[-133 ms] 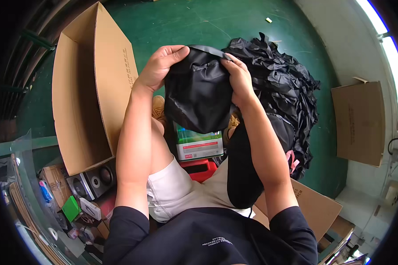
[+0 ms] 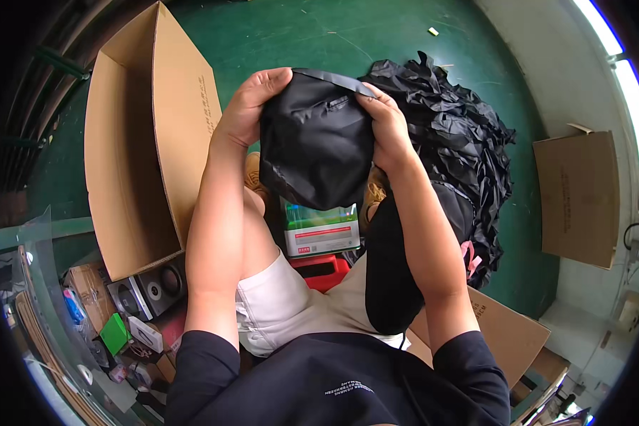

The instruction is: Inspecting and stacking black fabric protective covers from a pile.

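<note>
Over the green floor (image 2: pixel 277 35), just right of a tall open cardboard carton (image 2: pixel 183 92): one black fabric piece (image 2: pixel 318 145), held up in front of the person, between the two hands. Cloth thin, with a soft sheen; left side hangs fairly straight, lower edge rounds off slack, creases gather toward the upper right. A greyish strip (image 2: pixel 330 79) runs along the top edge, sloping down to the right; below its right half, a short dark slot-like mark. Left hand (image 2: pixel 250 106) at the upper left corner: grip closed to a pinch, thumb laid along the near face and pointing right, fingers mostly hidden behind. Left forearm (image 2: pixel 211 227) reaches up from the lower edge, leaning slightly right. Right hand (image 2: pixel 385 122) at the upper right corner, a little lower: grip likewise pinched on the cloth, thumb in front, angled up and left. Right forearm (image 2: pixel 431 234) slants inward, so both arms converge, nearly straight. Fabric held between them partly covers a green-and-white container (image 2: pixel 323 238) beneath. Beyond the right hand, a heaped pile of crumpled black fabric (image 2: pixel 461 135); farther right, near the wall, another cardboard carton (image 2: pixel 575 202).
</note>
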Action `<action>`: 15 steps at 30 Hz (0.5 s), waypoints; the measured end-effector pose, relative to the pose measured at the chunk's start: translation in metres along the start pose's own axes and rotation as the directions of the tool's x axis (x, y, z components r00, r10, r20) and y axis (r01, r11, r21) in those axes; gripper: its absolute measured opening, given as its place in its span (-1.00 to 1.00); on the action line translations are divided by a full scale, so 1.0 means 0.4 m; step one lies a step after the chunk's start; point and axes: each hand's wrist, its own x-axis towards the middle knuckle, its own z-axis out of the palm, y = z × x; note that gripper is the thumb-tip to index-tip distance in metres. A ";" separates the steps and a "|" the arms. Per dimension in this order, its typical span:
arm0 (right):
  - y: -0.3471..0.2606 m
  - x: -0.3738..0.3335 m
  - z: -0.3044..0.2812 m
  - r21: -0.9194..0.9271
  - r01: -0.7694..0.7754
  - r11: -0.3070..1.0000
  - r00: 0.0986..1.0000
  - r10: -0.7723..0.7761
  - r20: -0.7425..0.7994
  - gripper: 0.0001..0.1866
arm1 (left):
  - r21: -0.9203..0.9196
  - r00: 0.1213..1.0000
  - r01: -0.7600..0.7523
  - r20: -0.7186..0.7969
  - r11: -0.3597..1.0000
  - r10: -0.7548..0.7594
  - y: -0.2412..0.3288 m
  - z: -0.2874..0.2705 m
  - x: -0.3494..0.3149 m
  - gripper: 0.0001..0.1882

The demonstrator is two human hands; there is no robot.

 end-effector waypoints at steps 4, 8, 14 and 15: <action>-0.013 -0.001 0.022 0.061 0.049 0.997 0.999 -0.050 0.019 -0.77 | -0.219 0.999 -0.003 -0.053 0.976 -0.009 0.017 0.019 -0.012 -0.74; -0.017 0.013 -0.024 0.213 0.022 0.977 0.997 -0.037 0.066 -0.67 | -0.290 0.986 0.016 -0.157 0.957 -0.064 0.028 0.006 -0.016 -0.77; -0.033 0.004 -0.042 0.272 -0.018 0.962 0.982 -0.035 0.187 -0.60 | -0.152 0.958 0.048 -0.274 0.987 -0.088 0.027 -0.035 -0.015 -0.75; -0.033 0.000 -0.032 0.272 -0.020 0.962 0.982 -0.033 0.187 -0.60 | -0.153 0.957 0.048 -0.275 0.987 -0.090 0.028 -0.036 -0.015 -0.75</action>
